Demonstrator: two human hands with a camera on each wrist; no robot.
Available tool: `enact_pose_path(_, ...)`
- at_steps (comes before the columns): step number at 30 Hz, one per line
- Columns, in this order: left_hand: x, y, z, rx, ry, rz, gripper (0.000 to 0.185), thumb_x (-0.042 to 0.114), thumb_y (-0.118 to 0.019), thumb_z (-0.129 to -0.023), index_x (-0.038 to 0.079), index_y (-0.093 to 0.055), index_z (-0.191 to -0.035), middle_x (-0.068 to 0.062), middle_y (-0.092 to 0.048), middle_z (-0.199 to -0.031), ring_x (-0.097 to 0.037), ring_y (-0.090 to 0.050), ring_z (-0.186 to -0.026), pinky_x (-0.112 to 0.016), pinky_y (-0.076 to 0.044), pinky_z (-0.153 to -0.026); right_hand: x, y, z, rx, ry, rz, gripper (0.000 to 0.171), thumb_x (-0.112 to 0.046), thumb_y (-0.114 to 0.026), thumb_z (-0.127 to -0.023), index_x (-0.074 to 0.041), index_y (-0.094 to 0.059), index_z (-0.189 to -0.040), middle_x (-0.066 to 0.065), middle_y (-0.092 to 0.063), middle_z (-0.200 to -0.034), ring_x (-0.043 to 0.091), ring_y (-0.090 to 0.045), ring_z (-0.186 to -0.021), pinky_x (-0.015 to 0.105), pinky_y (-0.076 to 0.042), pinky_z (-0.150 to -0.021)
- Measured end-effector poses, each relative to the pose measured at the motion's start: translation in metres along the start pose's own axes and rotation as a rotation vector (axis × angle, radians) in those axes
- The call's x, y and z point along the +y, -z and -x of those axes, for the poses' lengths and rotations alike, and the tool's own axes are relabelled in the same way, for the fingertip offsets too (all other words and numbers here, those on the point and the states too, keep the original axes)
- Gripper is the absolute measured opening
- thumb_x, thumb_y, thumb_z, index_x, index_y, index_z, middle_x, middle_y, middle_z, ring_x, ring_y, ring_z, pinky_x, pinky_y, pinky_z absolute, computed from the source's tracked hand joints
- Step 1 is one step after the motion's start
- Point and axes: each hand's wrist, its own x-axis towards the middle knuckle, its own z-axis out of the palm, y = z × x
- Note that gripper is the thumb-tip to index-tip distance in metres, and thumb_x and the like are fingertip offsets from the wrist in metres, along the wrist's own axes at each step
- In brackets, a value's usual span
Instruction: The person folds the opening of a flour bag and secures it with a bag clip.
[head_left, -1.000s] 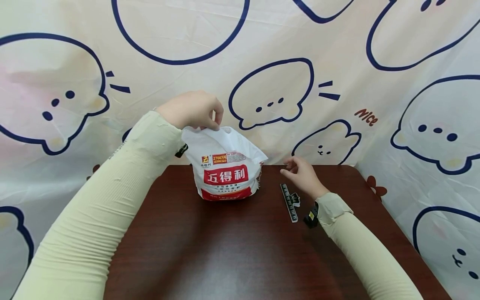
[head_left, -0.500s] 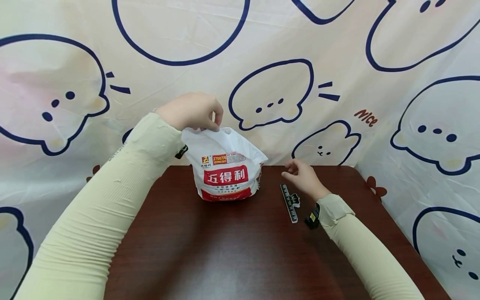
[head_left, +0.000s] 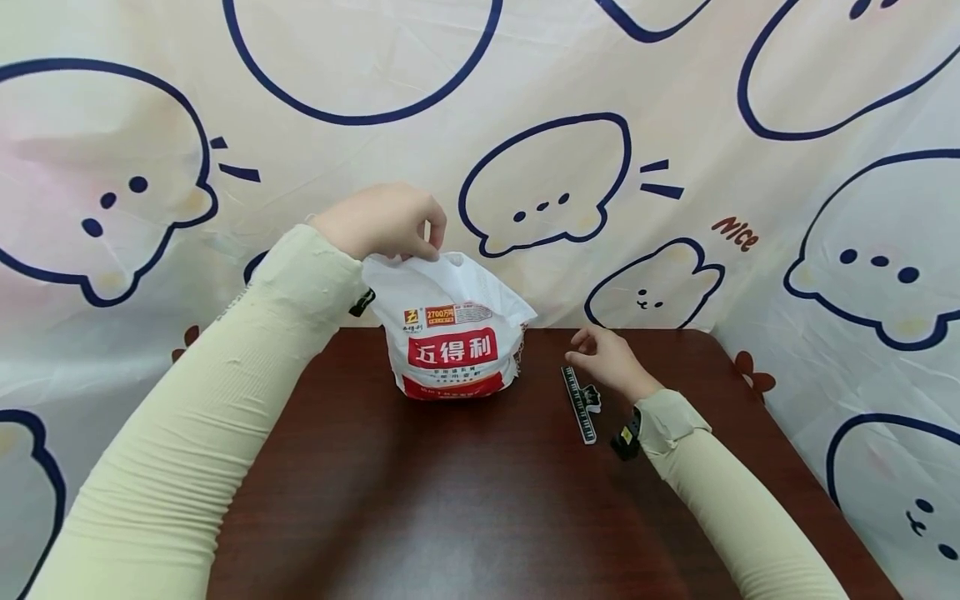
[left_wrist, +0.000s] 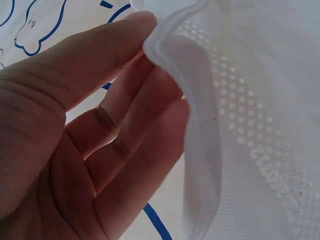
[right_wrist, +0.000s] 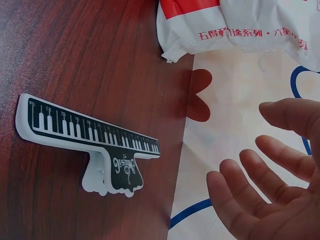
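Observation:
A white flour bag (head_left: 453, 346) with red panels and Chinese print stands near the back of the table. My left hand (head_left: 386, 221) pinches its top edge between thumb and fingers. The left wrist view shows the thumb against the folded white rim (left_wrist: 172, 30), which has rows of small dots beside it. My right hand (head_left: 611, 362) hovers over the table to the right of the bag, fingers loosely bent around nothing. Just below that hand lies a long black-and-white clip (head_left: 579, 406) with a piano-key pattern; its squeeze handle (right_wrist: 122, 172) carries the word "Music".
The dark brown wooden table (head_left: 465, 500) ends just behind the bag. A pale cloth backdrop (head_left: 540, 67) with blue cartoon outlines hangs behind and to the right of it.
My right hand has shifted slightly right, its fingers drawn a little closer together. My left hand keeps its pinch on the bag, and the bag and clip stay in place.

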Motion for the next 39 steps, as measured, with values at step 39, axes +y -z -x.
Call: enact_pose_path(39, 0.002, 0.002, 0.006, 0.005, 0.008, -0.023, 0.008, 0.016, -0.071, -0.094, 0.009, -0.073, -0.097, -0.012, -0.069, -0.095, -0.028, -0.061, -0.082, -0.039, -0.051, -0.076, 0.009, 0.013, 0.005, -0.159, -0.05, 0.065, 0.024, -0.02, -0.062, -0.1, 0.0, -0.06, -0.114, 0.017, -0.063, -0.108, 0.028, -0.061, -0.09, 0.04, -0.053, -0.078)
